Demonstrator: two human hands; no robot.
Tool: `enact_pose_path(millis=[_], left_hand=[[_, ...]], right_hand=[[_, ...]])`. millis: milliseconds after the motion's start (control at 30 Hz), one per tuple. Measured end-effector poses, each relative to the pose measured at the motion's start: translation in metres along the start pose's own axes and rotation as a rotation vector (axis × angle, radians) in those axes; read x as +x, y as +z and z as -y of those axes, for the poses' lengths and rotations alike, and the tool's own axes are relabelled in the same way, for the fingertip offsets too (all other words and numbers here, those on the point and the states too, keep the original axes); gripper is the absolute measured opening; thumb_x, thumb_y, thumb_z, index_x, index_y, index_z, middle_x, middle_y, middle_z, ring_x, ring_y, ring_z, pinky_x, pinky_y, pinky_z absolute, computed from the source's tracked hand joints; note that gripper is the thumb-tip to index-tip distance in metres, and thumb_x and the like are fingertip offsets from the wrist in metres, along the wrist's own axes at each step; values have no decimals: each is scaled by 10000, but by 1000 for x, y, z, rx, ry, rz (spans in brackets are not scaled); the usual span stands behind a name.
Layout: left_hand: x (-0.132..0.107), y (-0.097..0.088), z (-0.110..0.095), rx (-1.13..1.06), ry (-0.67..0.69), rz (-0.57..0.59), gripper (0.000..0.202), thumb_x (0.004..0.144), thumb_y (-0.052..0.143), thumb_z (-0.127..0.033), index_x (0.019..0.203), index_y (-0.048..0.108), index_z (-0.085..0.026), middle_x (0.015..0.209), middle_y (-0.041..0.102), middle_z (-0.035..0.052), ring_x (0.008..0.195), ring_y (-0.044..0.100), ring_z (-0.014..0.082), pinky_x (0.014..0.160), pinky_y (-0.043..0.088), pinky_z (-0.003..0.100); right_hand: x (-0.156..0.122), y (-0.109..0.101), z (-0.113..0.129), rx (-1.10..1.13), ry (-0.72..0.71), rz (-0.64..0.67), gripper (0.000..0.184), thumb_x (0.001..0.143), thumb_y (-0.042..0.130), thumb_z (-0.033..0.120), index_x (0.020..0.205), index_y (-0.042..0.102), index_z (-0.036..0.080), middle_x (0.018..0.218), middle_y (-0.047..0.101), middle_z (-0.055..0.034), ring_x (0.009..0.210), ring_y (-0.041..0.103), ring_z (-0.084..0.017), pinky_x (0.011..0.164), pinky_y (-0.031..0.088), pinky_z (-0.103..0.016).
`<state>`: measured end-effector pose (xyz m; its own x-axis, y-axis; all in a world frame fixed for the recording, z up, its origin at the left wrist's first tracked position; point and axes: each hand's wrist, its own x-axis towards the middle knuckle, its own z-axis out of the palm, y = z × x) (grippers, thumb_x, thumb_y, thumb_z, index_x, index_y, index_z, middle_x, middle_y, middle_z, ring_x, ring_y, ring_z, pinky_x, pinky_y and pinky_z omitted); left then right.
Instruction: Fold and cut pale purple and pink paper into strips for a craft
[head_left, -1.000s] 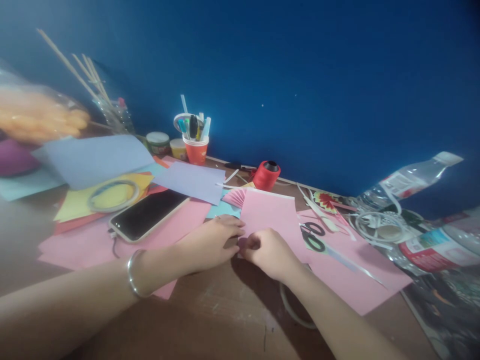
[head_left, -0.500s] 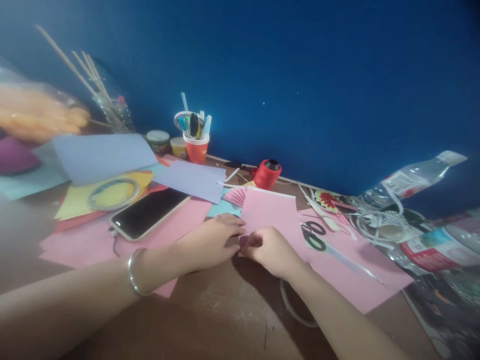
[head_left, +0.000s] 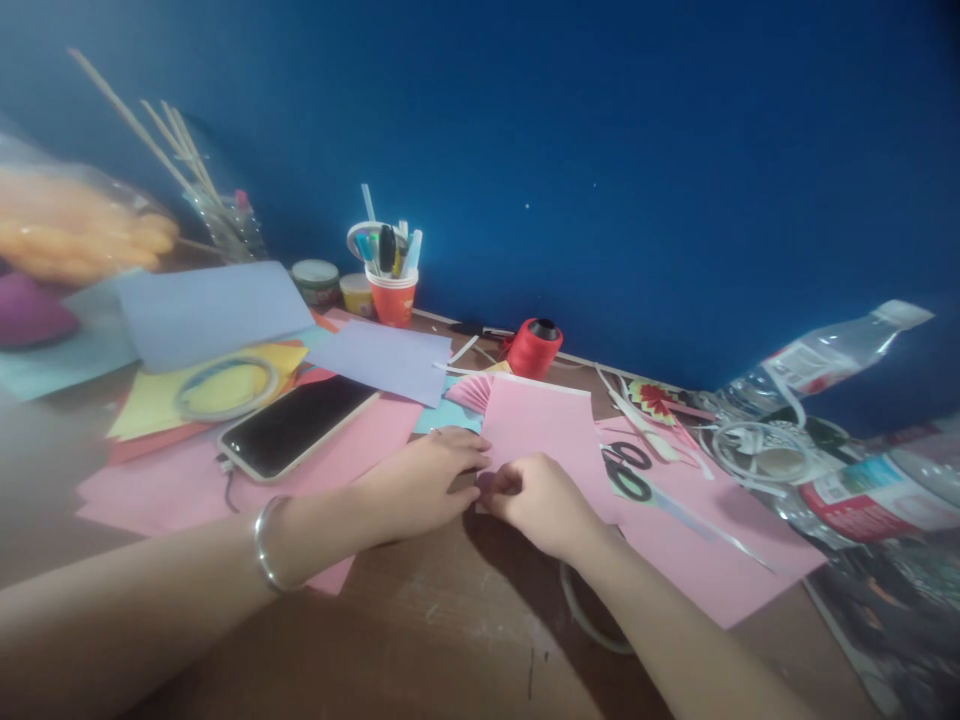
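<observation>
A pink sheet of paper (head_left: 536, 415) with a white strip along its far edge lies in front of me. My right hand (head_left: 536, 500) is closed in a pinch at its near left corner; the fingertips are partly hidden. Along the sheet's left edge rests my left hand (head_left: 424, 480), palm down, thumb and fingers apart, fingertips close to the right hand's. A folded pink paper fan (head_left: 472, 392) sits beyond the left hand. To the right, scissors (head_left: 634, 475) with black handles lie on another pink sheet (head_left: 720, 570). A tape roll (head_left: 596, 625) lies partly under my right forearm.
On the left are a phone (head_left: 300, 428), coloured sheets (head_left: 217, 310) and a clear tape ring (head_left: 227, 388). Along the blue wall stand a red cup of pens (head_left: 394, 298) and a red thread spool (head_left: 535, 350). Plastic bottles (head_left: 840, 350) lie at the right.
Both hands and the pink sheet stay almost still. At the left, the end of the bluish sheet has shifted slightly to the right.
</observation>
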<state>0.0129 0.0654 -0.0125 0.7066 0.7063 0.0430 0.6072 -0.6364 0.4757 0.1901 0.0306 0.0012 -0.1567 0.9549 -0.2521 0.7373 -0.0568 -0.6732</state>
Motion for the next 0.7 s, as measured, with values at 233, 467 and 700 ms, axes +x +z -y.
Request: enact_pose_path(millis=[233, 467, 700], left_hand=[[1, -2, -1, 3, 7, 8, 340, 868, 451, -263, 1175, 597, -258, 1336, 533, -1, 1247, 439, 199, 1048, 357, 394], [1, -3, -1, 5, 5, 7, 342, 870, 448, -256, 1180, 593, -254, 1333, 535, 0, 1245, 440, 196, 1046, 358, 394], [1, -4, -3, 5, 10, 13, 347, 847, 475, -245, 1171, 600, -248, 1327, 540, 8, 1240, 447, 205, 1031, 373, 395]], right_hand=[[0, 0, -1, -64, -24, -23, 259, 735, 549, 352, 568, 637, 175, 539, 610, -9, 506, 503, -123, 490, 322, -237], [0, 0, -1, -73, -26, -29, 244, 722, 552, 342, 558, 624, 177, 526, 582, 0, 502, 488, -118, 484, 310, -230], [-1, -1, 1, -63, -11, -22, 213, 702, 565, 326, 565, 635, 180, 538, 595, -4, 519, 502, -124, 493, 316, -228]])
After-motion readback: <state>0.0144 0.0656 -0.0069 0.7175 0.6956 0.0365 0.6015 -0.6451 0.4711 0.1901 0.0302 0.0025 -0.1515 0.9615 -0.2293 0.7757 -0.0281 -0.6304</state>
